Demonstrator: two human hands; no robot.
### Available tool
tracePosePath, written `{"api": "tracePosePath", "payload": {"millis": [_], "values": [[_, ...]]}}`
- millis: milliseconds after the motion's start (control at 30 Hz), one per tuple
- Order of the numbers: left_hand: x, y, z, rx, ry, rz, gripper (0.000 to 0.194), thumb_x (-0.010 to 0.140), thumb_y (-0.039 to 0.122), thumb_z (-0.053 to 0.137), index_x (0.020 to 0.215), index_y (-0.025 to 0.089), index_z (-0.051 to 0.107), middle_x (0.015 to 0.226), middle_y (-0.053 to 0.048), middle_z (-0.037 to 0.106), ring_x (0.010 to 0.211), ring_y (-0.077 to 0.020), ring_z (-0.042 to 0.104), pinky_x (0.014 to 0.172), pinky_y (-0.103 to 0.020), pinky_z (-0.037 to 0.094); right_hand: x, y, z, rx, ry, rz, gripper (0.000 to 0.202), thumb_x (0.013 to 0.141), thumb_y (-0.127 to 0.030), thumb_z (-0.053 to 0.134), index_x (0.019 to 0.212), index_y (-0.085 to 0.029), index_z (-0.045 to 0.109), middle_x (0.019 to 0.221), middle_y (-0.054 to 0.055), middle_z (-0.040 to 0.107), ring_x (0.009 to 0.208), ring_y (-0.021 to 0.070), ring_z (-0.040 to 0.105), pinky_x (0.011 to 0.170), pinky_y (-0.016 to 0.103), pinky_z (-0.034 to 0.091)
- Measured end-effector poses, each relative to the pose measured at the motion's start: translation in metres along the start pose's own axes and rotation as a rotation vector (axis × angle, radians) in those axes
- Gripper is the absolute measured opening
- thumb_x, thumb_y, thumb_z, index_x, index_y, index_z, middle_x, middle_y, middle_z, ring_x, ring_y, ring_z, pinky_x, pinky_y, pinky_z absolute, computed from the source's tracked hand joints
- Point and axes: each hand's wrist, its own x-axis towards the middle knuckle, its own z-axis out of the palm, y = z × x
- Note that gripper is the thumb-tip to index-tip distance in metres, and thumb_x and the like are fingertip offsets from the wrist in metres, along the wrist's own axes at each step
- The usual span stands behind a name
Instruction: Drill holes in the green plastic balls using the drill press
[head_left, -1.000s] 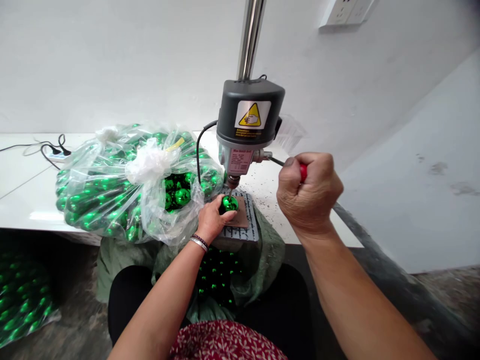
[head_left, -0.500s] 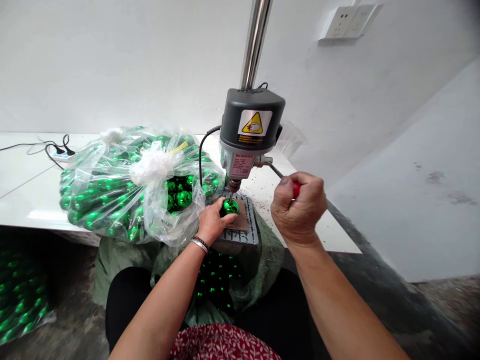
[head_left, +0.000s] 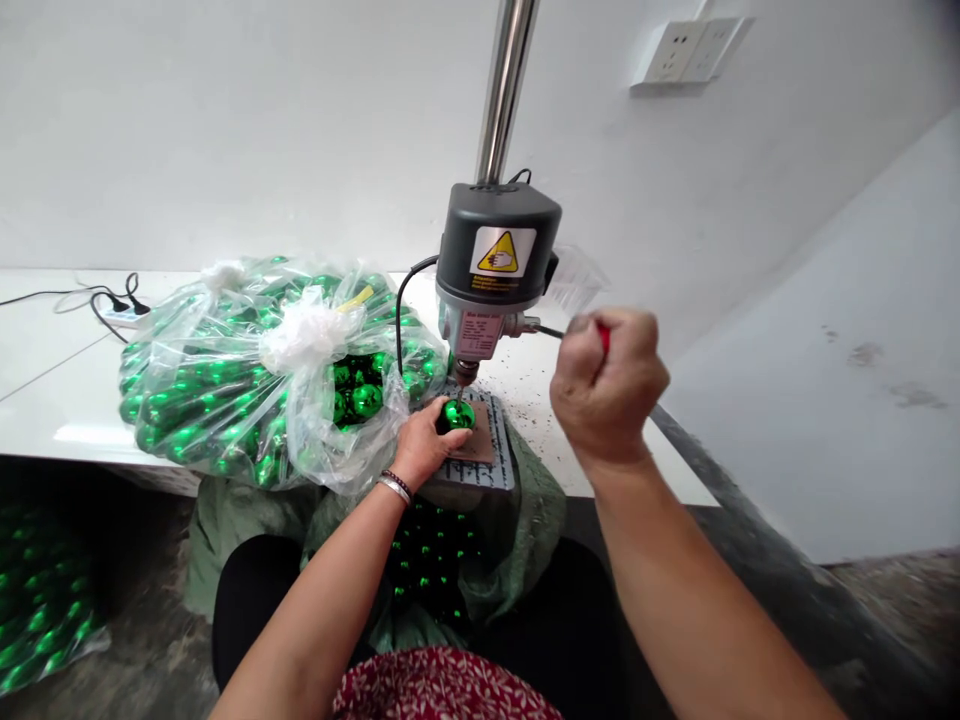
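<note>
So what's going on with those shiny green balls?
A person's left hand steadies a shiny green ball on a brown board, beneath a grey bench drill. The right hand grips the drill's red-handled lever. The drill bit is at the ball's top; whether it's inside, I can't tell. More green balls fill a clear plastic bag.

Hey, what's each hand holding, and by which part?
The left hand holds a green ball by its left side; the right hand grips a lever by its red end.

The drill housing (head_left: 499, 208) bears a yellow hand-warning triangle (head_left: 502, 252) above the word "Attention" (head_left: 486, 280). The pink label (head_left: 480, 336) below is blurred.
</note>
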Motion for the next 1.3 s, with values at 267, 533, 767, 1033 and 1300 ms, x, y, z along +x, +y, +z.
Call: {"api": "tracePosePath", "payload": {"millis": [267,533,767,1033,1300], "values": [[-0.053,0.006,-0.027,-0.332,-0.01,-0.037,0.052,0.072,0.029,0.07,0.121,0.019,0.057,0.107,-0.004,0.069,0.097,-0.0191,0.063,0.091,-0.032,0.05,0.045,-0.009,0.0,-0.041,-0.172,0.143,0.034,0.094,-0.047,0.034,0.089,-0.018,0.05,0.071,0.0,0.049,0.061,0.0085,0.042,0.063,0.025,0.032],[-0.113,0.001,-0.043,-0.604,-0.1,-0.14,0.066,0.069,0.027,0.071,0.131,0.02,0.051,0.133,-0.01,0.054,0.113,-0.0224,0.06,0.098,-0.034,0.05,0.042,-0.009,0.0,-0.039,-0.165,0.163,0.027,0.093,-0.037,0.042,0.091,-0.012,0.051,0.078,0.002,0.053,0.069,0.0077,0.047,0.068,0.024,0.033],[-0.13,0.0,-0.048,-0.335,-0.054,-0.025,0.061,0.07,0.022,0.069,0.129,0.02,0.054,0.136,-0.011,0.048,0.13,-0.0238,0.046,0.111,-0.036,0.039,0.038,-0.011,-0.003,-0.022,-0.153,0.144,0.027,0.095,-0.037,0.039,0.093,-0.012,0.05,0.077,0.0,0.052,0.068,0.0058,0.047,0.069,0.024,0.034],[-0.138,-0.004,-0.048,-0.188,-0.053,-0.013,0.063,0.069,0.02,0.071,0.13,0.024,0.056,0.133,-0.009,0.051,0.128,-0.0242,0.048,0.112,-0.038,0.038,0.03,-0.008,-0.003,0.011,-0.116,0.102,0.03,0.095,-0.04,0.037,0.091,-0.013,0.051,0.077,0.001,0.054,0.066,0.0043,0.044,0.066,0.023,0.033],[-0.105,0.001,-0.074,0.094,0.256,0.126,0.032,0.086,0.025,0.055,0.117,0.021,0.064,0.116,-0.009,0.061,0.088,-0.015,0.062,0.087,-0.03,0.053,0.029,-0.005,0.0,0.01,-0.07,0.07,0.029,0.094,-0.037,0.038,0.089,-0.013,0.053,0.078,0.001,0.055,0.065,0.0047,0.046,0.064,0.023,0.034]]}}
